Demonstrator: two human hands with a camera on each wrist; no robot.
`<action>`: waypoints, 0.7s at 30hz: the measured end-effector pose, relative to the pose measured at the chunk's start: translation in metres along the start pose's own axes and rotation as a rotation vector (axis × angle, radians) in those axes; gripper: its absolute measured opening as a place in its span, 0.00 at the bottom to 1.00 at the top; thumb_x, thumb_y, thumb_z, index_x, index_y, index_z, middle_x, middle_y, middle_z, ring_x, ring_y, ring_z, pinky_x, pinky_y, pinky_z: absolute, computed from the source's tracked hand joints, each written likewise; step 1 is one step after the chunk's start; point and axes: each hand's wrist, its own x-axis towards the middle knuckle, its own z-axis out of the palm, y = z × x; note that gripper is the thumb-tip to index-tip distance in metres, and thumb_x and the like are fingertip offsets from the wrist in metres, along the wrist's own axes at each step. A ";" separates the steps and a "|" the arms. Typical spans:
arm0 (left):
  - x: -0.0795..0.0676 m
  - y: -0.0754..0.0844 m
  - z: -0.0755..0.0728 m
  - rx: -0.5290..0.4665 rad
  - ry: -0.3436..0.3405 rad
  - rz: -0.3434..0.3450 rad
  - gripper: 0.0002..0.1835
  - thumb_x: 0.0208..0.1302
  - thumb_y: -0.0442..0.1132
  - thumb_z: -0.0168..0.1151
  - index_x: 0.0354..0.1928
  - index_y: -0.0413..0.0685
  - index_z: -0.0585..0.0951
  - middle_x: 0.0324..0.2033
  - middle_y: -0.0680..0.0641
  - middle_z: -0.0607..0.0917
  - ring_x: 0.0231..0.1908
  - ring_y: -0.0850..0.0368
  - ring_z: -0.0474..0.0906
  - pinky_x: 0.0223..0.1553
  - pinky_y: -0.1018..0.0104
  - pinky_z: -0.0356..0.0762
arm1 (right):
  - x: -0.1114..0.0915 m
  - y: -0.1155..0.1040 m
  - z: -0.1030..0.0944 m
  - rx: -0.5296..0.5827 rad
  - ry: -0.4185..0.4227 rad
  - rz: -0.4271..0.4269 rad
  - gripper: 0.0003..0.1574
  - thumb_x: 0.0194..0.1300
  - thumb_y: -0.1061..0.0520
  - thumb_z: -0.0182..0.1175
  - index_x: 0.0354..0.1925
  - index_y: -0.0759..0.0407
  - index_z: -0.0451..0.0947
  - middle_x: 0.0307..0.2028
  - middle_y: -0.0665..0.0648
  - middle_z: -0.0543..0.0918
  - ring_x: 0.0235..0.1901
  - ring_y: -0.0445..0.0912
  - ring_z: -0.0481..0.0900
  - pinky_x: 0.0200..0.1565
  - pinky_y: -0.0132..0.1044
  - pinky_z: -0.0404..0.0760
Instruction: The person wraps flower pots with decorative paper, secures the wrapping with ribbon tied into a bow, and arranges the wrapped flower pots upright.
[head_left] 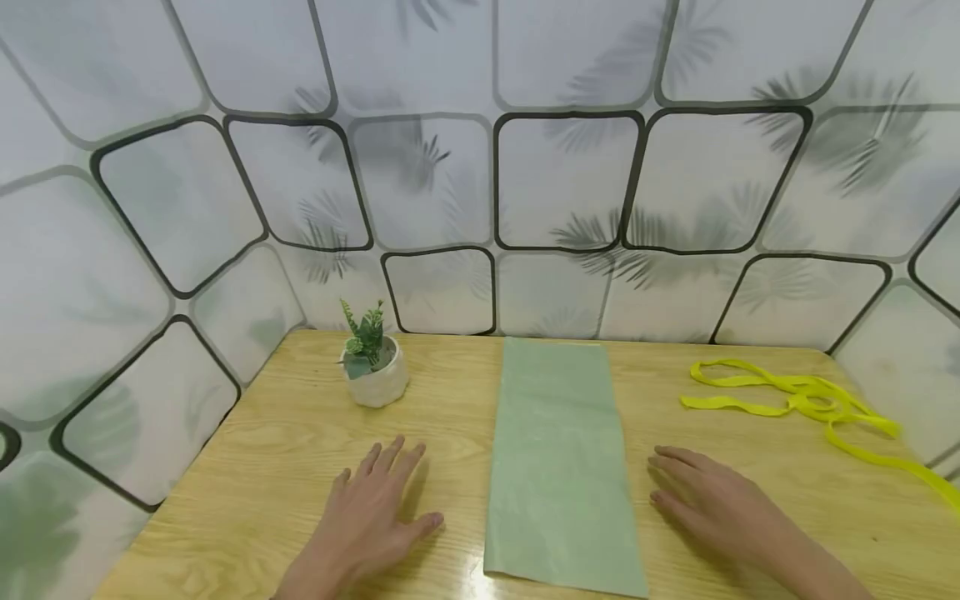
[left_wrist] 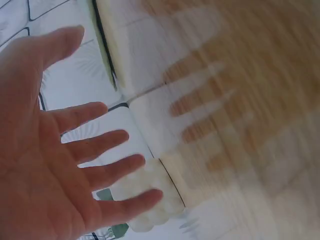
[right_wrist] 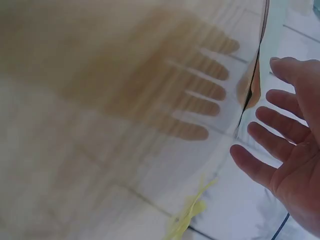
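Note:
A long pale green sheet (head_left: 558,467) lies flat on the wooden table, running from the back edge toward the front. To its left, my left hand (head_left: 371,517) is held palm down with fingers spread, holding nothing. The left wrist view shows that hand's (left_wrist: 65,165) bare palm and straight fingers over the glossy tabletop. My right hand (head_left: 720,508) hovers by the sheet's right edge, its fingers loosely extended. In the right wrist view this hand (right_wrist: 290,130) has an empty palm, and the sheet's edge (right_wrist: 255,75) stands just beyond the fingertips.
A small plant in a white pot (head_left: 378,379) stands at the back left of the table (head_left: 450,400). Loosely looped yellow ribbon (head_left: 810,400) lies at the back right and trails toward the right edge. Patterned cloth (head_left: 427,183) rises behind the table and along its sides.

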 end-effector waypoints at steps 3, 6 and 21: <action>0.004 0.005 0.000 -0.018 0.044 0.044 0.32 0.66 0.60 0.66 0.67 0.53 0.77 0.63 0.44 0.81 0.61 0.40 0.80 0.52 0.34 0.79 | 0.010 -0.005 0.002 0.007 0.016 -0.068 0.24 0.68 0.47 0.69 0.59 0.53 0.84 0.59 0.55 0.84 0.55 0.54 0.85 0.52 0.53 0.85; 0.009 0.014 0.002 -0.086 0.093 0.133 0.19 0.68 0.48 0.68 0.58 0.51 0.83 0.51 0.49 0.87 0.49 0.51 0.86 0.44 0.50 0.84 | 0.020 -0.010 0.005 0.020 0.013 -0.132 0.23 0.68 0.48 0.68 0.59 0.53 0.83 0.59 0.54 0.84 0.55 0.53 0.85 0.52 0.52 0.85; 0.032 0.093 0.017 -0.154 -0.095 0.508 0.16 0.71 0.54 0.65 0.52 0.55 0.86 0.43 0.57 0.85 0.40 0.69 0.78 0.39 0.77 0.77 | 0.043 -0.009 0.003 -0.039 -0.109 -0.104 0.23 0.67 0.50 0.69 0.54 0.63 0.85 0.57 0.63 0.84 0.54 0.60 0.85 0.48 0.56 0.86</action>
